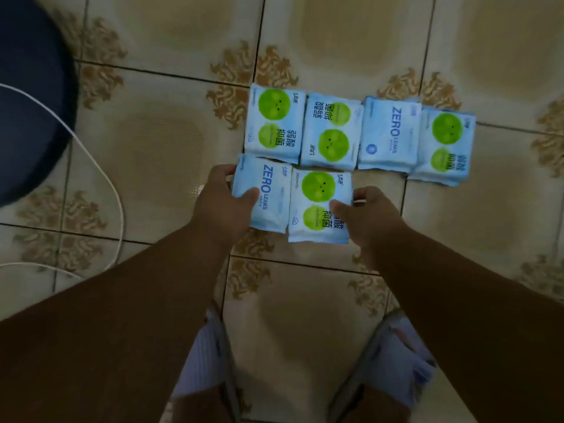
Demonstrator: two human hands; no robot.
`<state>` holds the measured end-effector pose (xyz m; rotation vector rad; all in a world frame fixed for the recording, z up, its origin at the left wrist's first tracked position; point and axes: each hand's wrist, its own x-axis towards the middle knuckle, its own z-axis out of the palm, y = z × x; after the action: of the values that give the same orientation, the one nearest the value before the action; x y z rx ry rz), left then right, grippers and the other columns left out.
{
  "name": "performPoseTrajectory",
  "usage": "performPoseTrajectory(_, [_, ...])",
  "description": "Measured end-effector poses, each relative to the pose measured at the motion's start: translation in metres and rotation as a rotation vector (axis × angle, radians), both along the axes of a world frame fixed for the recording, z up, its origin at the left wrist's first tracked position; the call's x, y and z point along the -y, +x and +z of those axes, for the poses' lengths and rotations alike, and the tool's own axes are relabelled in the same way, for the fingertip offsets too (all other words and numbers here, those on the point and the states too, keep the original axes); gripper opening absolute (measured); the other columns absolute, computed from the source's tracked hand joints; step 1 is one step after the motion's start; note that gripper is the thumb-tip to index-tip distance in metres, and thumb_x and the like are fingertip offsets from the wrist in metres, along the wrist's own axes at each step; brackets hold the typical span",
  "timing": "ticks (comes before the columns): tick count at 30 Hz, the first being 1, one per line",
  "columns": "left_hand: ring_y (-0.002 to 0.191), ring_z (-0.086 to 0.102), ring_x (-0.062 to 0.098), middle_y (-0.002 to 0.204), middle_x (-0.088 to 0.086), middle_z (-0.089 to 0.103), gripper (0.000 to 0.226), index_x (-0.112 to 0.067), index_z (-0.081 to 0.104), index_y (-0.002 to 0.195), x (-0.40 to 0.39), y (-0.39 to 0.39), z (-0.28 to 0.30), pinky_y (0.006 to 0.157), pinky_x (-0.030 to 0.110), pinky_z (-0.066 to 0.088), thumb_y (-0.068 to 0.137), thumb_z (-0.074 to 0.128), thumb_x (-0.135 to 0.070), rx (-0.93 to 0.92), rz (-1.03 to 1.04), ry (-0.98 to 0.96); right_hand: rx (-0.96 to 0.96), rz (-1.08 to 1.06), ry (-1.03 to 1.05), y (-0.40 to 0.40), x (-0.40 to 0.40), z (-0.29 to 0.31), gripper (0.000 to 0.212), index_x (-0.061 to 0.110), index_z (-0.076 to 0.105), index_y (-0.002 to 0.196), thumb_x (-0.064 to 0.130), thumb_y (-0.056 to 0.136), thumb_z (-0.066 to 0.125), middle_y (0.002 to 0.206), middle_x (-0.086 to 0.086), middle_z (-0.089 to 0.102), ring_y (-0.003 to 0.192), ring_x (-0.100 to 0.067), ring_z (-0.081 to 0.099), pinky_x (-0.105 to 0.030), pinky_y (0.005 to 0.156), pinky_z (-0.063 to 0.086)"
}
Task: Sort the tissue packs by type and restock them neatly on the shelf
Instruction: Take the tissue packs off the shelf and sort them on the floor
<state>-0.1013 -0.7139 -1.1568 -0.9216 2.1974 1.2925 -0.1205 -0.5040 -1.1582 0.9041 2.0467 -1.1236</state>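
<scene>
Several light-blue tissue packs lie on the tiled floor [171,166]. My left hand [224,203] grips a "ZERO LEAKS" pack [268,193] by its left edge, thumb on top. My right hand [369,213] grips a green-circle pack [317,199] by its right edge, thumb across its front. The two packs sit side by side. Behind them runs a row: a green-circle pack [274,123], a second green-circle pack [331,132] turned the other way, a "ZERO LEAKS" pack [389,135], and a small stack topped by a green-circle pack [444,145]. No shelf is in view.
A dark round object [30,96] fills the upper left corner. A white cable [117,196] curves over the floor on the left. My knees in light shorts [207,355] are at the bottom of the view.
</scene>
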Motion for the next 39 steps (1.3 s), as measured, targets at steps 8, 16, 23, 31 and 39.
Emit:
performPoseTrajectory(8, [0.116,0.052,0.027,0.13,0.014,0.046,0.069,-0.025,0.035,0.149,-0.003,-0.001,-0.007,0.098,0.033,0.041,0.09,0.068,-0.036,0.097,-0.33,-0.23,-0.004,0.141,0.226,0.0,0.007,-0.008,0.047,0.015,0.057,0.127,0.04,0.088,0.064,0.125,-0.01,0.06,0.11,-0.031,0.06,-0.035,0.092,0.05])
performPoseTrajectory(16, [0.119,0.05,0.031,0.127,0.015,0.05,0.055,-0.014,0.045,0.14,-0.036,0.018,0.199,0.099,0.041,0.041,0.089,0.064,-0.022,-0.042,-0.459,-0.271,-0.152,0.322,0.143,0.021,0.022,0.202,0.05,0.024,0.048,0.136,0.031,0.089,0.066,0.13,-0.007,0.051,0.112,-0.025,0.057,-0.031,0.091,0.046])
performPoseTrajectory(23, [0.12,0.05,0.026,0.133,0.003,0.053,0.048,-0.022,0.046,0.138,-0.063,0.037,0.455,0.095,0.043,0.045,0.092,0.051,-0.01,-0.19,-0.588,-0.273,-0.347,0.464,0.172,0.028,0.023,0.464,0.052,0.025,0.045,0.138,0.014,0.089,0.059,0.133,-0.006,0.044,0.107,-0.026,0.057,-0.026,0.078,0.037])
performPoseTrajectory(31, [0.109,0.058,0.025,0.126,0.003,0.057,0.044,-0.022,0.052,0.133,-0.09,0.001,0.716,0.091,0.039,0.048,0.091,0.05,-0.008,-0.606,-0.825,-0.208,-0.679,0.155,0.439,0.057,-0.024,0.749,0.05,0.025,0.048,0.136,0.016,0.088,0.057,0.125,-0.002,0.046,0.097,-0.022,0.056,-0.033,0.083,0.047])
performPoseTrajectory(39, [0.106,0.058,0.018,0.122,-0.002,0.054,0.04,-0.026,0.052,0.13,-0.201,0.037,0.945,0.088,0.041,0.05,0.092,0.057,-0.014,-1.201,-1.056,-0.06,-1.017,-0.256,0.745,0.153,-0.098,0.961,0.05,0.033,0.042,0.136,0.022,0.091,0.061,0.127,0.004,0.042,0.106,-0.014,0.054,-0.032,0.084,0.051])
